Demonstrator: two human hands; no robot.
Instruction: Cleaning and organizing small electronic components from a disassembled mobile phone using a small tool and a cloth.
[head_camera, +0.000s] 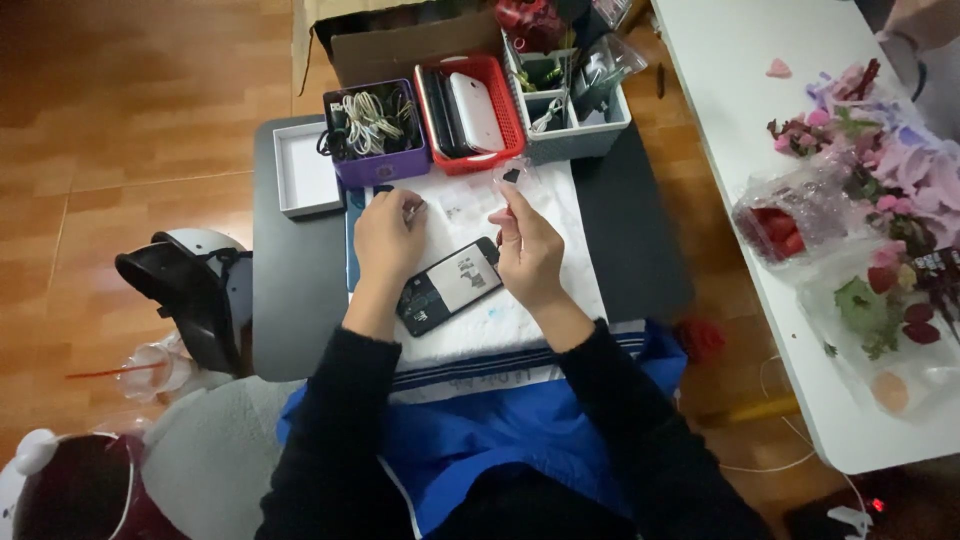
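— Why is the phone (448, 286) lying flat on that white towel (520, 320)?

— So it won't slide on the dark worktop (300, 300), I'd guess, and small parts show up against the white. It sits between the two hands.

— And the right hand (528, 250)?

— Its fingers are pinched round a clear little bag (515, 178) with a dark chip inside, lifted above the towel. The left hand (388, 238) has closed fingers on something tiny; I can't tell what.

— The baskets?

— The purple basket (375, 135) of cables and red basket (470, 112) stand just behind, in easy reach.
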